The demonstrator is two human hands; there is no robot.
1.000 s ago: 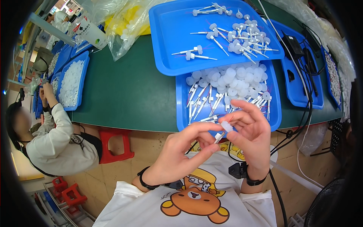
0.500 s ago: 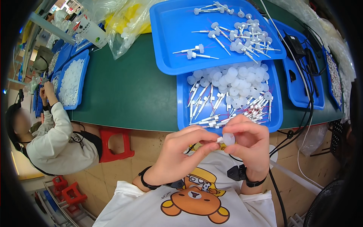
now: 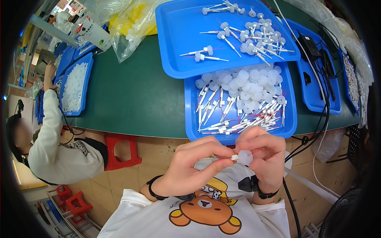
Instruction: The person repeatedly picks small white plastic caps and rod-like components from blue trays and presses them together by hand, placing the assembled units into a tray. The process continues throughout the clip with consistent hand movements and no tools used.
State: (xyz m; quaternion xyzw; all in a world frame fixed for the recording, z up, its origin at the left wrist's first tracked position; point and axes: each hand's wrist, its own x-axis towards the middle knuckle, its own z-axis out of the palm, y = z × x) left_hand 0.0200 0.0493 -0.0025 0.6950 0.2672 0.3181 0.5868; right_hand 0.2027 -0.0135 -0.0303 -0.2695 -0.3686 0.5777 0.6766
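Observation:
In front of my chest, just off the table's near edge, my left hand [image 3: 196, 166] pinches a small white connector piece [image 3: 235, 157] between thumb and index finger. Against it sits a round translucent white disc [image 3: 245, 157], and thin red wires run from it toward my right hand [image 3: 265, 160]. The right fingers are closed around the disc's edge and the wires. Beyond my hands lies a blue tray [image 3: 191, 115] with a heap of similar discs [image 3: 246, 83] and many white sticks with red wires [image 3: 254, 117]. Part of the work is hidden behind my fingers.
A second blue tray [image 3: 170, 59] overlaps the first and carries joined disc-and-stick pieces [image 3: 258, 37]. Another blue tray [image 3: 313, 95] holds a black adapter [image 3: 307, 45] and cables. At left, a person [image 3: 59, 135] sits near a disc-filled tray [image 3: 75, 87]. The tabletop [image 3: 131, 95] is green.
Both hands have shifted slightly right and down with the disc, and red wires now show beside it. The person at left has stretched an arm forward.

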